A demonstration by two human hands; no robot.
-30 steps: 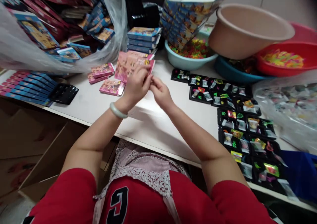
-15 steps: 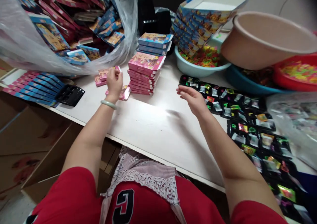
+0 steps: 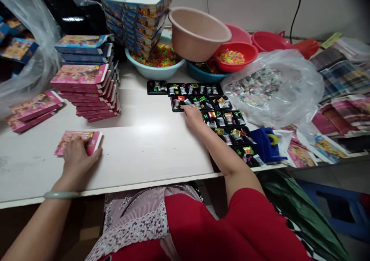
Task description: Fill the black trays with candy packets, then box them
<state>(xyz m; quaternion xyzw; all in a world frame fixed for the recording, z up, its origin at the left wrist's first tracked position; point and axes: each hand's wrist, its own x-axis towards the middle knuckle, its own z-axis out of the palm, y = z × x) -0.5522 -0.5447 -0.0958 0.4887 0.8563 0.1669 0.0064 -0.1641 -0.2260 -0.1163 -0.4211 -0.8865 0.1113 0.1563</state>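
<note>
My left hand point(image 3: 77, 155) grips a flat pink printed box point(image 3: 94, 142) near the table's front edge, fingers over its top and thumb along the near side. Behind it rises a stack of pink boxes point(image 3: 79, 75) with blue boxes point(image 3: 82, 41) on top. My right hand point(image 3: 193, 116) reaches across to the rows of black trays, its fingertips closed on the near edge of one black tray point(image 3: 177, 106). Small wrapped packets and bright plastic pieces lie in the trays. My fingers partly cover that tray's contents.
Two pink boxes point(image 3: 36, 109) lie at the left. Behind stand a light blue basin point(image 3: 153, 73) of colourful pieces, stacked display boxes point(image 3: 138, 22) and a beige tub point(image 3: 199, 34). A clear bag point(image 3: 300, 80) of packets and a blue tape dispenser point(image 3: 264, 145) are at right.
The view has swung right. My left hand has come nearer the front edge with a pink box. My right hand, in the air before, has reached the black trays.
</note>
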